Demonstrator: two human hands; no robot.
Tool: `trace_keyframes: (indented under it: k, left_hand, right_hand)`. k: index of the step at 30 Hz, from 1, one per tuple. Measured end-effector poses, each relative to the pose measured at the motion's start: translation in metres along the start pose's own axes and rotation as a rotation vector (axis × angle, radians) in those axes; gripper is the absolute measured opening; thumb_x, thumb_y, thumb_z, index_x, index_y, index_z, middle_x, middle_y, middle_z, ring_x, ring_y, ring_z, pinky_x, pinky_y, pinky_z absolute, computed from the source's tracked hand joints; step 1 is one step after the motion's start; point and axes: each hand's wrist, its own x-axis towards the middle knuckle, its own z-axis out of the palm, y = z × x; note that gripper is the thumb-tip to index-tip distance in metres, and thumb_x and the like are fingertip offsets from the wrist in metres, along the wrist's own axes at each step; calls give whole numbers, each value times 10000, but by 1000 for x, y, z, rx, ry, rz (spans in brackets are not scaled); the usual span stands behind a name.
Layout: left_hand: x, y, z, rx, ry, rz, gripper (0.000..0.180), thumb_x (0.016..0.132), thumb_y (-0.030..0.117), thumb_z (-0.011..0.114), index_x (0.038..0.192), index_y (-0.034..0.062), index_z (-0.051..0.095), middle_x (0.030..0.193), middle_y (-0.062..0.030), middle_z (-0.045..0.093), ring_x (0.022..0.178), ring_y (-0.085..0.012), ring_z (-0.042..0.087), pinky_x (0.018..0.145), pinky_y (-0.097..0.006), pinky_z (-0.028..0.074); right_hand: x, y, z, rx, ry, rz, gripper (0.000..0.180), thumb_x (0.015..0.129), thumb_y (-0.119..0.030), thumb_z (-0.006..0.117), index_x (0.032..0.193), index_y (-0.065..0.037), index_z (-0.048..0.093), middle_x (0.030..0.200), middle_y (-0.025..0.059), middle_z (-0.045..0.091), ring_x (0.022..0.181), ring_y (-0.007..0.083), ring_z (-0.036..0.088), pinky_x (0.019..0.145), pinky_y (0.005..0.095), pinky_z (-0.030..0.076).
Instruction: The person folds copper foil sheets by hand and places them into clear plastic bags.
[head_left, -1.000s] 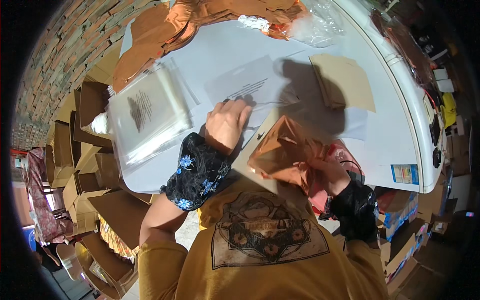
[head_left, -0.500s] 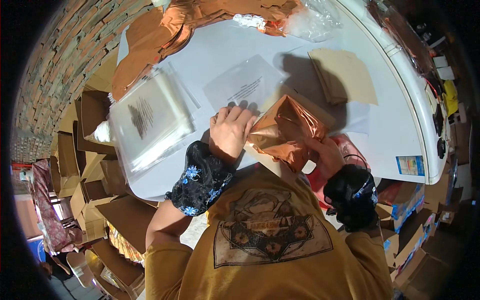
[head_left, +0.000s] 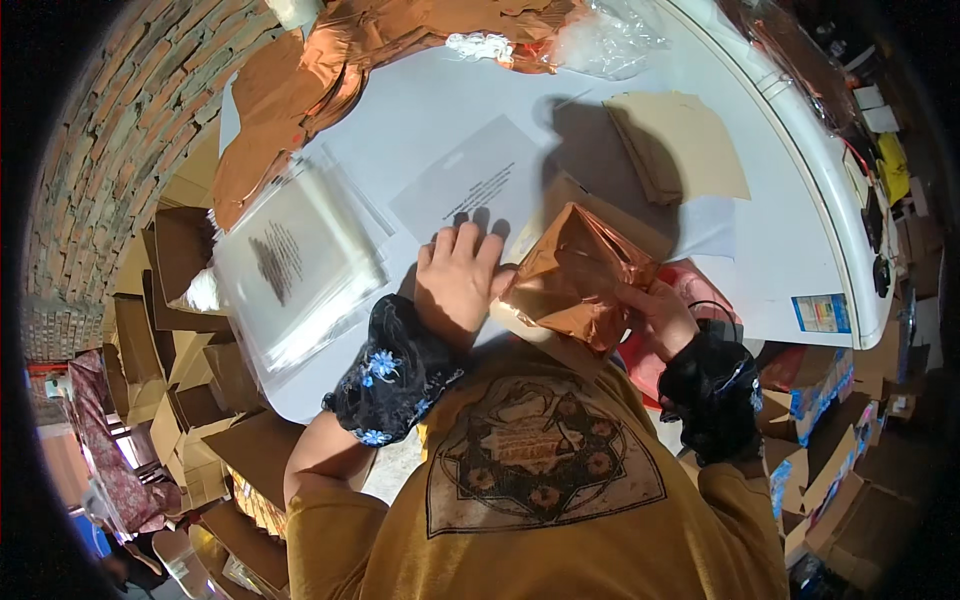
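a stack of clear plastic sleeves [head_left: 300, 265] lies to my left on the white table [head_left: 790, 230], a printed sheet [head_left: 470, 185] sits just beyond my fingers, and tan card pieces [head_left: 680, 145] lie further off. my left hand [head_left: 458, 285] presses flat, fingers spread, beside the copper foil bag [head_left: 580, 275]. my right hand [head_left: 665, 315] pinches that bag's near edge at the table's front.

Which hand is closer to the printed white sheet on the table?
Left. The left hand has fingertips on the printed white sheet; the right hand holds the copper foil bag, apart from it.
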Motion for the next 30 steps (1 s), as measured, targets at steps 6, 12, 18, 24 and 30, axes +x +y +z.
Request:
trace_keyframes:
  k: [6,12,18,24,30]
  left_hand:
    - [8,-4,3,-37,-102,-84,296,907,281,635,1165,138,612,1099,-91,549,1069,-302,535,872,-436,464]
    - [9,-6,7,118,43,61,214,895,188,619,1093,107,629,864,-44,583,854,-230,632,661,-346,534]
    - [10,-6,11,136,18,106,228,858,163,616,1066,70,617,838,-39,588,803,-201,666,677,-337,570]
    - [13,3,-7,65,77,89,159,843,136,629,979,59,604,900,-83,611,843,-255,668,694,-372,579]
    - [-2,-3,0,-3,-26,-65,157,877,107,627,1001,37,560,911,-117,603,805,-285,647,654,-386,568]
  right_hand:
    - [-4,-11,5,-10,-21,14,266,1005,-149,574,1212,18,585,1076,79,674,912,173,667,797,327,568]
    - [-8,-17,16,14,37,7,195,993,-149,575,1082,13,638,926,70,689,776,144,638,704,273,512]
    - [5,-18,6,-137,-11,30,266,984,-175,610,1169,16,601,950,59,671,749,136,636,658,291,526]
    - [11,-18,6,-37,38,14,262,985,-156,598,1185,14,594,964,65,674,772,136,646,661,282,533]
    - [9,-19,6,0,79,-9,274,978,-125,602,1210,20,586,1056,79,676,906,156,663,786,299,562]
